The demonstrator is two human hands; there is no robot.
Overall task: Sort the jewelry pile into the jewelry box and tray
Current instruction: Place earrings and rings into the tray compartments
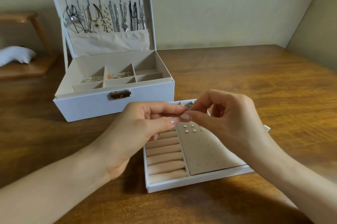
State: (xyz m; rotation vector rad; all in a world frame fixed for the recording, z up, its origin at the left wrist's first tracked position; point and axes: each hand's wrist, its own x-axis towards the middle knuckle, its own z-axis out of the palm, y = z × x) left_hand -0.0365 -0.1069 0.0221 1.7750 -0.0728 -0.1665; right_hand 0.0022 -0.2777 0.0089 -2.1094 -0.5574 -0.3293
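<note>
Pinching a tiny piece hidden between meeting fingertips (185,116), the left hand (145,128) and right hand (229,119) hover above the tray (182,182), its studs (193,128) just below the right thumb; the jewelry box (113,103) stands open beyond the left hand. A slip would likely drop the piece among the ring rolls (164,152) or onto the surface (255,77).

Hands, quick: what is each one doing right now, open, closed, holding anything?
Left hand: closed, pinching a tiny piece above the tray, too small to identify.
Right hand: closed, pinching the same tiny piece.
</note>
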